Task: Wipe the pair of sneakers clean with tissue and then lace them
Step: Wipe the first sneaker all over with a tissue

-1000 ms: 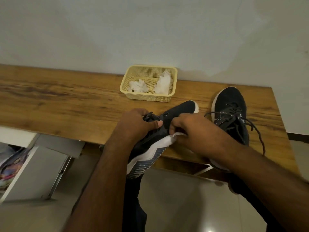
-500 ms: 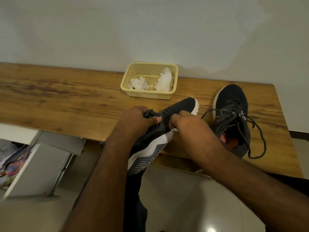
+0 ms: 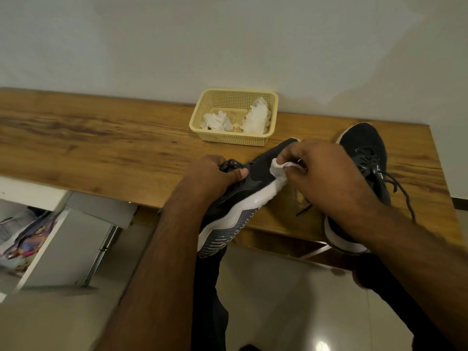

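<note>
A dark sneaker (image 3: 255,182) with a white midsole lies on its side over the table's front edge, toe toward the basket. My left hand (image 3: 211,177) grips its collar and laces, thumb on the upper. My right hand (image 3: 321,173) pinches a white tissue (image 3: 279,168) pressed against the sneaker's side near the toe. The second dark sneaker (image 3: 364,158) stands upright on the table to the right, its loose laces trailing, its heel partly hidden by my right forearm.
A yellow mesh basket (image 3: 272,115) with crumpled white tissues stands at the back by the wall. The wooden table (image 3: 101,143) stretches far to the left. A white drawer unit (image 3: 63,239) sits under its left side. My legs and tiled floor are below.
My right hand has slid with the tissue from the midsole's middle up toward the toe. The left hand keeps its hold on the sneaker.
</note>
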